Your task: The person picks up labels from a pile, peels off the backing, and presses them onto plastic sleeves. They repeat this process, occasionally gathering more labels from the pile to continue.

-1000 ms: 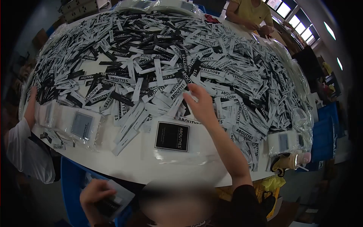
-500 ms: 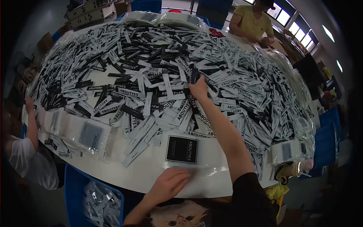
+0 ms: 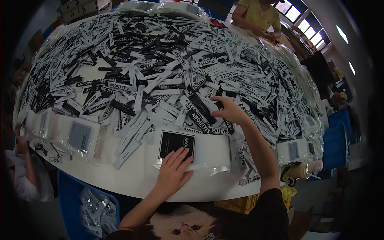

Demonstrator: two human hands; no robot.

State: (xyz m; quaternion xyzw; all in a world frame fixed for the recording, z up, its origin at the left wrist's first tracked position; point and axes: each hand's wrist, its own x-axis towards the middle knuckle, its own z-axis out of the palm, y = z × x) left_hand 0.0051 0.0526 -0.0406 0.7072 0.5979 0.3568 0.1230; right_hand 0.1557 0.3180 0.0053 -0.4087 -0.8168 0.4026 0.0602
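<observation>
My left hand (image 3: 173, 173) lies with fingers stretched over a stack of clear plastic bags (image 3: 212, 149), touching the lower part of the black printed label (image 3: 169, 143) on top. Over the near side of the pile, my right hand (image 3: 231, 111) curves with thumb and fingers apart and nothing visible between them. Just left of it are black ABOUTYES strip packets (image 3: 201, 109), lying bunched on other strips. White strip packets (image 3: 127, 141) reach down the table to the left of the bag stack.
Black and white strips cover most of the white table (image 3: 144, 182). More bag stacks (image 3: 80, 136) lie left and right (image 3: 294, 151). A blue bin (image 3: 66, 200) with packets stands below the near edge. A drink cup (image 3: 300, 170) is at the right. Co-workers (image 3: 260, 18) sit across and at left.
My right hand has drawn back from the pile toward me, and its fingers are apart. My left hand has moved up onto the bag stack. The view has shifted slightly.
</observation>
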